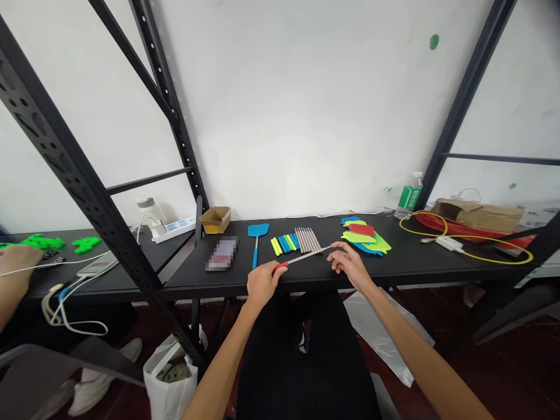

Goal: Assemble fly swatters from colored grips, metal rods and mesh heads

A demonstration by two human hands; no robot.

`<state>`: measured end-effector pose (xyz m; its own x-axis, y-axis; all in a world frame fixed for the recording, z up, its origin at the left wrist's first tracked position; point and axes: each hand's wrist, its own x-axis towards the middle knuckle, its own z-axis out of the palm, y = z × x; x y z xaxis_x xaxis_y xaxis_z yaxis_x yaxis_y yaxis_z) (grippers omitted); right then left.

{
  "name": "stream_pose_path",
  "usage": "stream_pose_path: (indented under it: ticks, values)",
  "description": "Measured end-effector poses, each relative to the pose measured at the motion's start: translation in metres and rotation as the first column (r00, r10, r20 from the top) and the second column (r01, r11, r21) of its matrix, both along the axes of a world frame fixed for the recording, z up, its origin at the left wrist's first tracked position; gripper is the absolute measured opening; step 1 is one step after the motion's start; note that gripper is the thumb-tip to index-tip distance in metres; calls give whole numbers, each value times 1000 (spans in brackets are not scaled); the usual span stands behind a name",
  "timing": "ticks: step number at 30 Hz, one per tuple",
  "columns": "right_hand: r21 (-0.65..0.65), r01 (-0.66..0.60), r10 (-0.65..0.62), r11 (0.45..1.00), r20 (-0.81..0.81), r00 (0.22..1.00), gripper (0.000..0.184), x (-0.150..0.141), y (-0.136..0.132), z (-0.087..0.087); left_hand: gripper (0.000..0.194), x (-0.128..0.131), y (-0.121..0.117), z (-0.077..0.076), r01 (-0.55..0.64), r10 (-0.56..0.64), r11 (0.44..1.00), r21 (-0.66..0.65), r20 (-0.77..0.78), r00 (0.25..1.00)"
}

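My left hand (262, 284) is closed around the red handle of a thin metal telescopic rod (305, 255). The rod slants up to the right above the table's front edge. At its far tip, the thumb and forefinger of my right hand (350, 265) pinch the end. Behind the rod lies a row of metal rods (307, 240), beside several yellow and blue handle grips (284, 243). A blue fly swatter (258, 231) rests left of them. To the right is a loose pile of flat yellow, red and blue swatter heads (365, 236).
On the black table (188, 280) are a phone (222, 254), a small cardboard box (216, 220), a water bottle (409, 195) and a yellow cable (494, 261). Black shelf posts (83, 169) stand at both sides. At far left, another person's hand (20, 262) is near green pieces (41, 241).
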<state>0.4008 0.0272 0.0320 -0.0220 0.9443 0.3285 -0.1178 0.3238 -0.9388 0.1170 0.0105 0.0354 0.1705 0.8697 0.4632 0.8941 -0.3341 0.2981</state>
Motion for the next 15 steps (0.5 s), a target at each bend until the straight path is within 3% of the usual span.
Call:
stream_pose_path:
  ticks: [7, 15]
  values:
    - [7, -14, 13, 1000, 39, 999, 32, 0, 2, -2, 46, 0, 0, 1, 6, -6, 1000, -11, -8, 1000]
    - [-5, 17, -17, 1000, -46, 999, 38, -1, 4, -4, 46, 0, -1, 1, 0, 0, 1000, -12, -9, 1000]
